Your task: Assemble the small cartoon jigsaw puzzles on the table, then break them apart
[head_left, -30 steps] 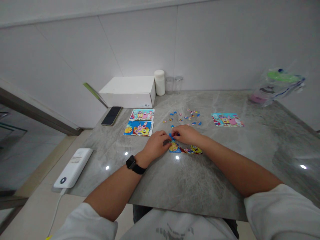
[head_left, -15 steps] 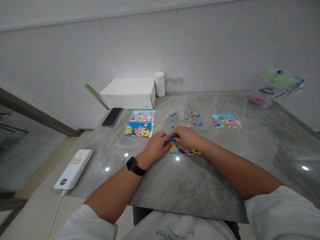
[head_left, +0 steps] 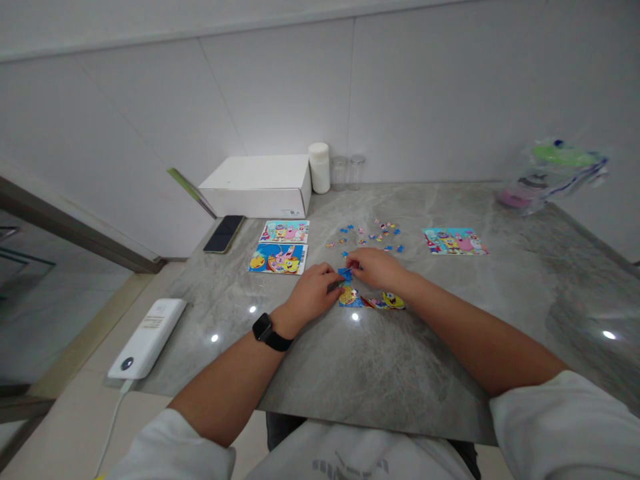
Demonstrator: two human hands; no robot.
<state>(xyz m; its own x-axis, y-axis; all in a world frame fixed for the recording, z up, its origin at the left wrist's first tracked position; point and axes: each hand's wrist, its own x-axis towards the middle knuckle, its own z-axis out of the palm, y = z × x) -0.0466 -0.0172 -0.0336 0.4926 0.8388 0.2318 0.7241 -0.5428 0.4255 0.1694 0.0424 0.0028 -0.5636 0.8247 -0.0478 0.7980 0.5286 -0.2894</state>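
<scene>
A partly joined puzzle point(head_left: 376, 301) with blue, yellow and red parts lies on the grey table between and below my hands. My left hand point(head_left: 316, 291) rests at its left edge, the fingertips touching it, thumb and fingers bent close together. At the upper left corner my right hand point(head_left: 377, 270) pinches a blue puzzle piece point(head_left: 345, 273). Several loose pieces point(head_left: 377, 237) are scattered behind the hands. To the left lie two picture cards, a light one point(head_left: 285, 232) above a blue one point(head_left: 278, 259).
A finished-looking picture point(head_left: 455, 241) lies on the right of the grey table point(head_left: 370, 373). Farther back are a white box point(head_left: 257, 187), a white bottle point(head_left: 319, 168), two glasses point(head_left: 347, 173) and a plastic bag point(head_left: 545, 177). A phone point(head_left: 225, 234) and white power bank point(head_left: 147, 338) are left.
My right hand has shifted slightly up and away from the joined puzzle, uncovering more of its right part. My left hand has stayed nearly still.
</scene>
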